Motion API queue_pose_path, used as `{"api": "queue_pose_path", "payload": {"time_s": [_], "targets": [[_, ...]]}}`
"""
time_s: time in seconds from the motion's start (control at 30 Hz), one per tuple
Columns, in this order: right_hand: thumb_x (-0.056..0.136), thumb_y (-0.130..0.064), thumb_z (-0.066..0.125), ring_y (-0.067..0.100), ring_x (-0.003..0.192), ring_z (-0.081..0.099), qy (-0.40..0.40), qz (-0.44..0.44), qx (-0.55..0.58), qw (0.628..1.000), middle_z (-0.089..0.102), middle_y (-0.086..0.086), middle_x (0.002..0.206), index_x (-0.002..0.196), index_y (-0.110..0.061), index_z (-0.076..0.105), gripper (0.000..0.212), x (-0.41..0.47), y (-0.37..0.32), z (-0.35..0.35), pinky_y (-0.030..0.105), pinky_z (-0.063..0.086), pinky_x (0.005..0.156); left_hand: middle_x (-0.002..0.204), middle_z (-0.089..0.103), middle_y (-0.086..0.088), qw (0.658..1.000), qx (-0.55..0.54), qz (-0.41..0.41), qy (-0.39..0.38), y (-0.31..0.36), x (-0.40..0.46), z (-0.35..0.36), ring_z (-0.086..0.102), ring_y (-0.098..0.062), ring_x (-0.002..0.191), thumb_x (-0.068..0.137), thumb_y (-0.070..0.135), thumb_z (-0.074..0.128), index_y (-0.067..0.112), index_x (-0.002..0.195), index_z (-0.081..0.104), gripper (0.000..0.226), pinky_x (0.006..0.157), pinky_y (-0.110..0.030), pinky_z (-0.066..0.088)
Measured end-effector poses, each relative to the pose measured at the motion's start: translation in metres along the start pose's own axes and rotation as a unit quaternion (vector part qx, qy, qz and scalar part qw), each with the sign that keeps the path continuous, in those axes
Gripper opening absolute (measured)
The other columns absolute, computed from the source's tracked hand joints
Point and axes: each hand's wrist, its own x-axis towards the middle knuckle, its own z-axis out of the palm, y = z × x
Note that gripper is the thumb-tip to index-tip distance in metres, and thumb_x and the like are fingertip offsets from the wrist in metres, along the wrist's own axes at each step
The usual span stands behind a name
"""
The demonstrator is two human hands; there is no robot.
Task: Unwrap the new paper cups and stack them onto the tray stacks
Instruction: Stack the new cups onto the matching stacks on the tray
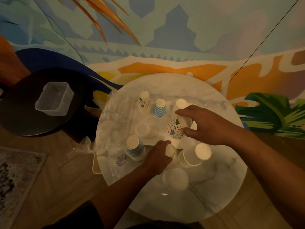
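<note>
My right hand (203, 124) grips an upside-down patterned paper cup (175, 129), tilted over the clear tray (132, 116) on the round marble table. My left hand (158, 156) holds a stack of patterned cups (170, 151) at the tray's near edge. On the tray's far side stand a patterned stack (144, 102), a blue-striped stack (159, 107) and a white stack (181, 103). A blue-striped stack (135, 147) and a white stack (196, 156) stand on the table near the front.
Crumpled clear plastic wrap (113, 116) lies along the table's left side and hangs over its edge. A white lid-like disc (175, 179) lies near the table's front. A clear plastic box (54, 98) sits on a dark round stool at left. The painted wall is close behind.
</note>
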Motion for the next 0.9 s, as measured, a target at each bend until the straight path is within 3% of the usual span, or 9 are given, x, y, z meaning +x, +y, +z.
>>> {"api": "queue_pose_path", "payload": {"time_s": [0.23, 0.33, 0.43, 0.57, 0.7, 0.9], "targets": [[0.092, -0.031, 0.068, 0.013, 0.123, 0.050, 0.057, -0.005, 0.044, 0.997, 0.050, -0.005, 0.141, 0.151, -0.032, 0.042, 0.064, 0.005, 0.006, -0.010, 0.028, 0.045, 0.101, 0.151, 0.045, 0.000, 0.998, 0.018, 0.052, 0.024, 0.024, -0.017, -0.030, 0.047, -0.017, 0.134, 0.090, 0.029, 0.073, 0.023, 0.152, 0.036, 0.072, 0.103, -0.023, 0.036], [0.090, -0.029, 0.071, 0.006, 0.114, 0.050, 0.091, 0.002, 0.060, 0.994, 0.051, -0.005, 0.141, 0.149, -0.032, 0.042, 0.066, 0.012, 0.008, -0.017, 0.019, 0.043, 0.092, 0.150, 0.046, 0.004, 0.997, -0.009, 0.067, 0.035, 0.042, -0.033, -0.053, 0.047, -0.014, 0.134, 0.089, 0.032, 0.074, 0.027, 0.152, 0.033, 0.075, 0.105, -0.021, 0.034], [0.090, -0.029, 0.073, 0.005, 0.110, 0.050, 0.133, 0.018, 0.076, 0.988, 0.050, -0.004, 0.145, 0.148, -0.028, 0.043, 0.066, 0.026, 0.010, -0.023, 0.010, 0.039, 0.080, 0.142, 0.052, 0.010, 0.993, -0.037, 0.093, 0.055, 0.058, -0.048, -0.080, 0.052, -0.010, 0.124, 0.086, 0.035, 0.078, 0.030, 0.146, 0.037, 0.073, 0.105, -0.026, 0.043], [0.091, -0.030, 0.074, 0.010, 0.110, 0.055, 0.170, -0.003, 0.096, 0.981, 0.053, 0.000, 0.142, 0.147, -0.021, 0.046, 0.063, 0.059, 0.014, -0.020, 0.027, 0.050, 0.092, 0.133, 0.055, 0.018, 0.990, -0.045, 0.113, 0.078, 0.070, -0.054, -0.124, 0.054, 0.001, 0.111, 0.082, 0.036, 0.081, 0.035, 0.139, 0.044, 0.069, 0.095, -0.021, 0.050], [0.093, -0.031, 0.072, 0.013, 0.113, 0.055, 0.187, -0.021, 0.094, 0.978, 0.054, 0.004, 0.140, 0.148, -0.018, 0.047, 0.062, 0.105, 0.018, -0.004, 0.034, 0.048, 0.100, 0.133, 0.051, 0.018, 0.983, -0.117, 0.100, 0.095, 0.069, -0.044, -0.174, 0.059, -0.003, 0.111, 0.080, 0.024, 0.084, 0.040, 0.132, 0.048, 0.065, 0.085, -0.013, 0.055], [0.095, -0.032, 0.069, 0.029, 0.126, 0.053, 0.175, -0.035, 0.082, 0.981, 0.052, 0.014, 0.142, 0.148, -0.007, 0.045, 0.063, 0.166, 0.016, 0.029, 0.036, 0.041, 0.106, 0.135, 0.054, 0.003, 0.970, -0.118, 0.082, 0.196, 0.026, 0.009, -0.230, 0.063, -0.010, 0.112, 0.082, 0.018, 0.083, 0.030, 0.135, 0.053, 0.062, 0.084, -0.024, 0.059]]}}
